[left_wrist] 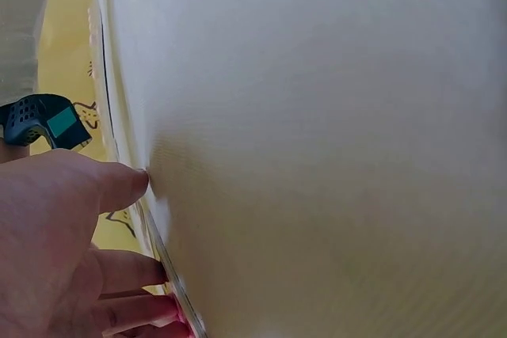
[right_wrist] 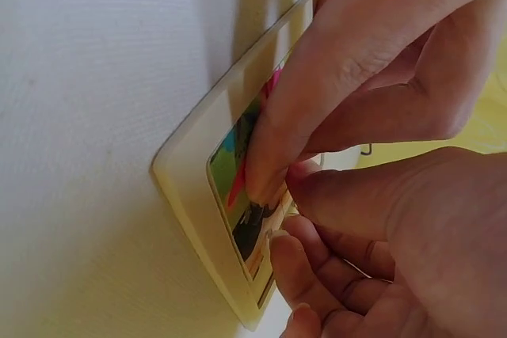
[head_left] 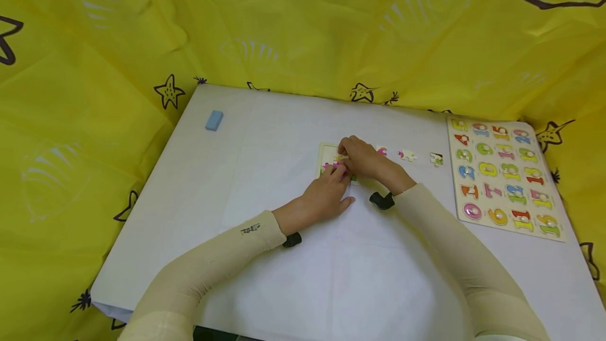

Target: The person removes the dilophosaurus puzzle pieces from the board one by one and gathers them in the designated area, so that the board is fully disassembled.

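Note:
A small framed jigsaw puzzle lies on the white table, its coloured picture partly covered by both hands. My left hand rests its fingertips on the pink part of the picture, thumb held apart. In the left wrist view, the same hand touches the puzzle at its edge. My right hand bends over the puzzle from the right. The right wrist view has the thumb and finger of that hand pinched together at the picture, apparently on a puzzle piece mostly hidden by the fingers.
Loose jigsaw pieces lie in a row to the right, among them a white one and a greenish one. Beyond them is a wooden number board. A blue block sits at the back left. Yellow cloth surrounds the table.

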{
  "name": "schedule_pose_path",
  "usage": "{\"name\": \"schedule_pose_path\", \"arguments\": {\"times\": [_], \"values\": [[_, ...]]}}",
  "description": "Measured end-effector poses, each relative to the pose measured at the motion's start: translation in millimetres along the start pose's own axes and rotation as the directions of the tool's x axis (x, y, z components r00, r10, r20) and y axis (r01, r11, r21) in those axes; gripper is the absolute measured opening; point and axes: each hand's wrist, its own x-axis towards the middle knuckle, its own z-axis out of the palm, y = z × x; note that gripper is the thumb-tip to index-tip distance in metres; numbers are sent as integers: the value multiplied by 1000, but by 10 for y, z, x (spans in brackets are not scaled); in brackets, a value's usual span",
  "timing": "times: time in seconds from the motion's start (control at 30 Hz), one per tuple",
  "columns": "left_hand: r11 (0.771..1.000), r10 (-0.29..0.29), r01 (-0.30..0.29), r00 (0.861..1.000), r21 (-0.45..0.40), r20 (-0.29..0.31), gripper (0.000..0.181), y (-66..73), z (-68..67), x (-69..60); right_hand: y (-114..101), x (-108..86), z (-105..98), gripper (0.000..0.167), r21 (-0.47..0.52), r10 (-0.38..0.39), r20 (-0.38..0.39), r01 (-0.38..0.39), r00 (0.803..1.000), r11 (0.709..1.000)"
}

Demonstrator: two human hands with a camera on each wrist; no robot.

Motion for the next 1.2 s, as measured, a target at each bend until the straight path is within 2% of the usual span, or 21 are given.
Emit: {"name": "schedule_pose_path", "arguments": {"times": [0.43, 0.6, 0.83, 1.0, 1.2], "values": [[999, 22, -21, 1000, 36, -3, 71, 8, -1, 1, -8, -14, -54, 22, 22, 0, 17, 0, 1000, 1000], [997, 26, -26, 1000, 71, 7, 67, 2, -12, -5, -1, -2, -71, 18, 52, -18, 16, 17, 1000, 999], [997, 23, -24, 1000, 72, 13, 65, 5, -19, 2, 15, -16, -118, 20, 108, -44, 13, 42, 999, 993], [998, 14, -15, 1000, 68, 13, 65, 13, -21, 5, 54, -85, -203, 11, 149, -66, -2, 66, 998, 987], [998, 13, -14, 1000, 58, 19, 63, 19, -24, 4, 169, -205, -367, 12, 170, -60, -33, 65, 998, 983]]}}
